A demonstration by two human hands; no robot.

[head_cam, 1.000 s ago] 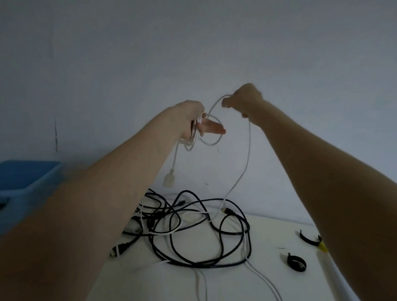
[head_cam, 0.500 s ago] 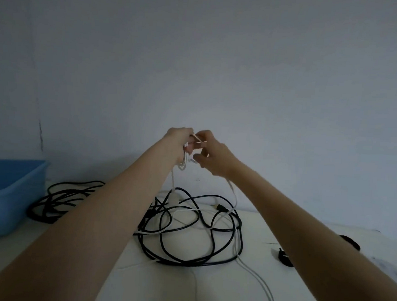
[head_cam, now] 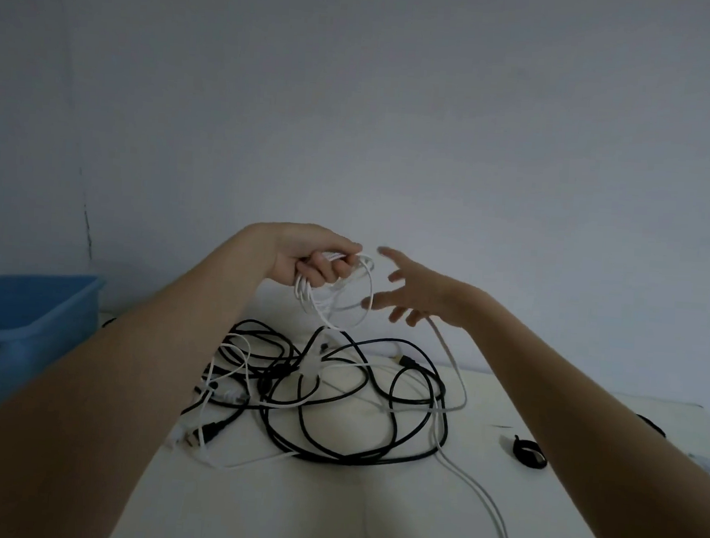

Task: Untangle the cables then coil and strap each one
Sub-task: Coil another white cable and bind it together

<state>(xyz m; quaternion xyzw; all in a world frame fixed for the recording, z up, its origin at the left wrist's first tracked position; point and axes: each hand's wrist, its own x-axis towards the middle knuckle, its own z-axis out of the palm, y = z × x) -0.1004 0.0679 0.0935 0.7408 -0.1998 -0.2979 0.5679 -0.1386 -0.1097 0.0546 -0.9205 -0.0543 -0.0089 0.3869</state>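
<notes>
Above the pale counter (head_cam: 327,519), a thin white cable (head_cam: 334,305) hung in a few small loops from the left hand (head_cam: 312,257), whose fingers curled tightly around the bundle. The right hand (head_cam: 419,292) hovered just beside it, fingers spread, gripping nothing. Below lay a tangle of black and white cables (head_cam: 336,397), not yet sorted. A black strap ring (head_cam: 529,451) waited unused; a blue plastic bin (head_cam: 25,330) sat left. Most work seemingly remained.

White cable (head_cam: 334,296), partly coiled, hangs above the black cables (head_cam: 348,402), which lie tangled; a strap (head_cam: 529,451) lies right of them.
</notes>
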